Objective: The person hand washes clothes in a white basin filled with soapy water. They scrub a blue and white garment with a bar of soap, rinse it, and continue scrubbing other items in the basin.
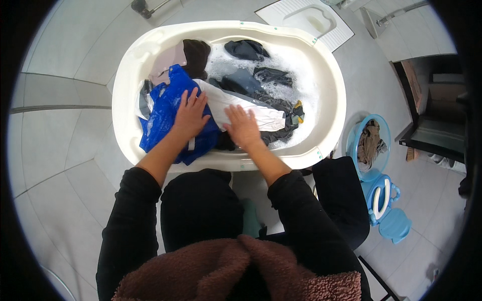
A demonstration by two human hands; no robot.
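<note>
A cream-coloured bathtub holds soapy water and several garments. My left hand lies with fingers spread on a bright blue garment bunched at the tub's left end. Flat on a white sleeve-like cloth rests my right hand, fingers apart. The white cloth stretches rightward from the blue one over dark wet clothes. Behind my left hand are a greyish-pink garment and a dark brown cloth. More dark clothes float in the suds at the far side.
To the right, a light blue basin holds brown clothing, with a blue-and-white child's potty seat beside it. A squat toilet lies beyond the tub. A dark open cabinet stands at far right. Grey tiled walls rise at left.
</note>
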